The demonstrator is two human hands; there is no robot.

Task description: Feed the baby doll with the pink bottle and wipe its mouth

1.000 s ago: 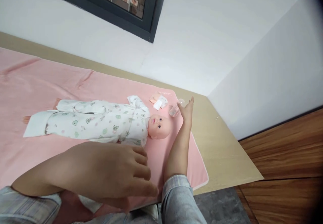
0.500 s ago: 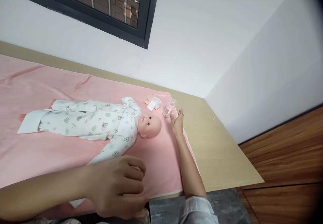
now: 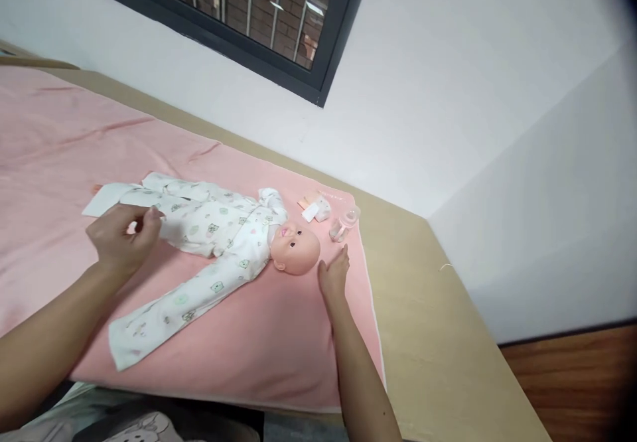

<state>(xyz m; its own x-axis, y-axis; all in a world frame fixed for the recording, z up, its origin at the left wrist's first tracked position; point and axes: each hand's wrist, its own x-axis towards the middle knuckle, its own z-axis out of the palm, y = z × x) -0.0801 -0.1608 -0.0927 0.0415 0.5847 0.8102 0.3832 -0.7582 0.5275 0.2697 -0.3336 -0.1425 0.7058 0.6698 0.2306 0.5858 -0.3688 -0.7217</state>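
Note:
A baby doll (image 3: pixel 293 251) in a white printed sleepsuit (image 3: pixel 213 229) lies on its back on a pink blanket (image 3: pixel 259 336), head to the right. My left hand (image 3: pixel 122 235) pinches the sleepsuit fabric near the doll's legs. One long sleeve stretches out toward me. My right hand (image 3: pixel 333 275) lies flat on the blanket with fingers extended, just right of the doll's head and holding nothing. A small clear baby bottle (image 3: pixel 343 224) lies beyond that hand.
Small pink and white packets (image 3: pixel 314 207) sit by the bottle at the blanket's far corner. The blanket covers a beige table (image 3: pixel 438 336) set against a white wall under a dark-framed window (image 3: pixel 318 64). Wooden floor shows at the right.
My left hand has gone from the near blanket edge up to the doll's legs and pinched the sleepsuit. My right hand has drawn back from the bottle to beside the doll's head.

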